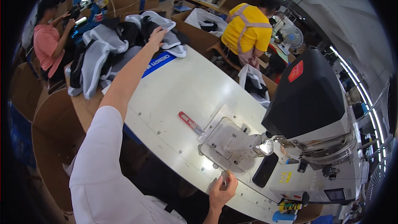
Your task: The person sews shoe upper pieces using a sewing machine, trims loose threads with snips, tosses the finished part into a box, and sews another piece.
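My left arm stretches far across the white sewing table. At its end my left hand lies on a grey and black fabric piece with white edging, fingers apart, on top of the heap. More such fabric pieces are piled to its left. Near the table's front edge, my right hand is curled with thumb and fingertips close together; what they hold, if anything, is too small to tell. Just beyond it is the sewing machine's metal work plate. Red-handled thread snips lie beside that plate.
The dark-covered machine head rises at the right, with a black phone below it. Thread spools stand at the near right corner. A cardboard box is at the left. Two people work beyond the table.
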`<state>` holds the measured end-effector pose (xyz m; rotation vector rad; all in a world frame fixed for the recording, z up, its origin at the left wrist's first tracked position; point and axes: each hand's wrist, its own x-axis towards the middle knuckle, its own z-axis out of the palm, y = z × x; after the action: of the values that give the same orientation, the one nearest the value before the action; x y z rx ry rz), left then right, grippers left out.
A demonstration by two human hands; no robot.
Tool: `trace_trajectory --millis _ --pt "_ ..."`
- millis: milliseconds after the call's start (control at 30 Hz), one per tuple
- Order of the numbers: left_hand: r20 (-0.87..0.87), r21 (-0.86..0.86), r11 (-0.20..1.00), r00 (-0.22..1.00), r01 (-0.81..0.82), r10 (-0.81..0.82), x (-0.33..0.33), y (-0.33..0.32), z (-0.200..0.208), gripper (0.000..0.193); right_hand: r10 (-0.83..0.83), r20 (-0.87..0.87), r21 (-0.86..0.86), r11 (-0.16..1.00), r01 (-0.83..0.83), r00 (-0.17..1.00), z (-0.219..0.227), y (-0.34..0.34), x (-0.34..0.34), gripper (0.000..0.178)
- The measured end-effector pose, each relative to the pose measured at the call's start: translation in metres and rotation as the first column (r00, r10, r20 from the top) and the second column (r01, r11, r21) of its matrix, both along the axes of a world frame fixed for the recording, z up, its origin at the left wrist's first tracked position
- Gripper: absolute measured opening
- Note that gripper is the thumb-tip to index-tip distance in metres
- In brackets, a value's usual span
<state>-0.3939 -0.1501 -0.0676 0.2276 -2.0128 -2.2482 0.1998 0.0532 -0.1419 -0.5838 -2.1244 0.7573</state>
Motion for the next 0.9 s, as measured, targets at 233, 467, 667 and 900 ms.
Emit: trace_trajectory --millis 233,467,667,900 --pt "-0.461 -0.076 0.994 0.887 -0.077 0.033 0.016 0.008 0.023 0.041 0.02 0.054 -0.053 0.998 -0.017 0.998 0.001 -0.004 -0.009 0.028" --pt "-0.48 0.035 0.736 0.657 0.676 -0.581 0.237 0.021 0.127 0.044 0.353 -0.071 0.111 0.932 -0.344 0.933 0.086 -0.003 -0.098 0.055" --pt "-0.262 0.284 0.383 0.455 0.879 -0.851 0.34 0.032 0.102 0.053 0.022 -0.211 -0.009 1.0 -0.025 0.977 0.134 0.019 -0.187 0.073" --pt "-0.37 -0.797 0.567 0.574 0.207 -0.73 0.36 0.017 -0.054 0.055 -0.072 -0.181 -0.015 0.997 0.07 0.981 0.124 0.038 -0.186 0.031"
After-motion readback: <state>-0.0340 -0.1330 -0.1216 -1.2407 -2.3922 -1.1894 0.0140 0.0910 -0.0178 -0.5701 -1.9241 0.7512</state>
